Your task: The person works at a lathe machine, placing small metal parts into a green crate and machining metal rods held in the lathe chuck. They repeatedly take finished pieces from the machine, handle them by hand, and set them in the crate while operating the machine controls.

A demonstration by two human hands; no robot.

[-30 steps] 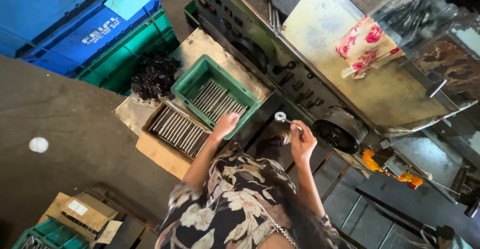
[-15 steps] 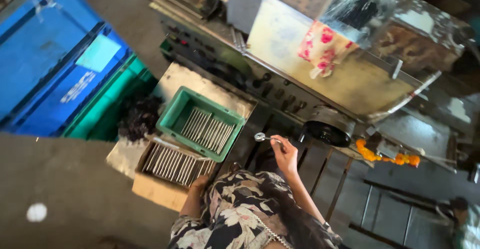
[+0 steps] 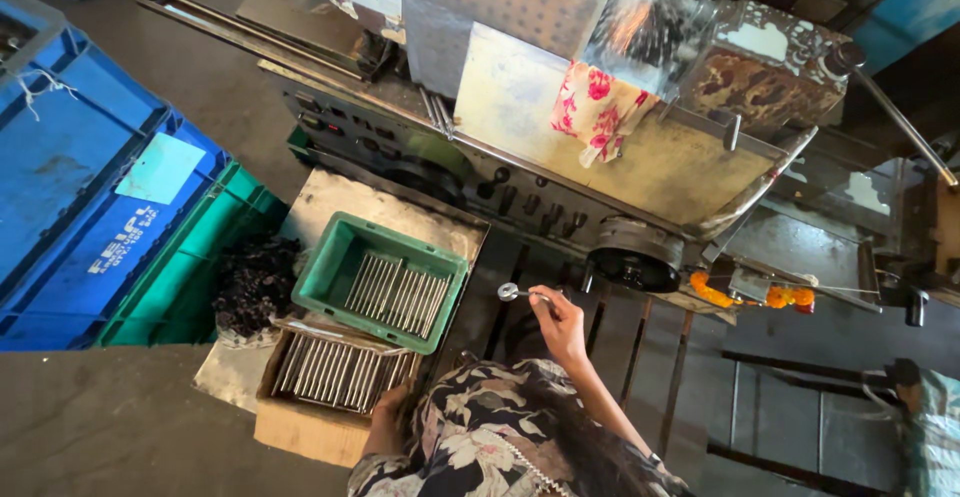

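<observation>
A person in a dark floral-print garment is seen from above, working beside a large worn metal machine [image 3: 620, 147]. The right hand [image 3: 560, 325] is raised in front of the body, fingers pinched closed around a short silver metal rod with a round ring-shaped end [image 3: 520, 294]; the ring end points away from the hand, towards the left. Just beyond the right hand sits the machine's round black dial [image 3: 635, 254].

The left hand [image 3: 385, 417] reaches down to the near edge of a shallow brown cardboard box [image 3: 310, 427] holding a row of straight silver metal rods [image 3: 335, 369]. Its fingers rest at the box rim; whether they grip a rod cannot be told. Just beyond that hand, a green plastic tray [image 3: 335, 257] holds more silver rods [image 3: 395, 295]. Further left of the tray lies a pile of dark metal shavings [image 3: 255, 282], then stacked blue and green plastic crates [image 3: 90, 207]. A pink floral cloth [image 3: 598, 107] hangs on the machine.
</observation>
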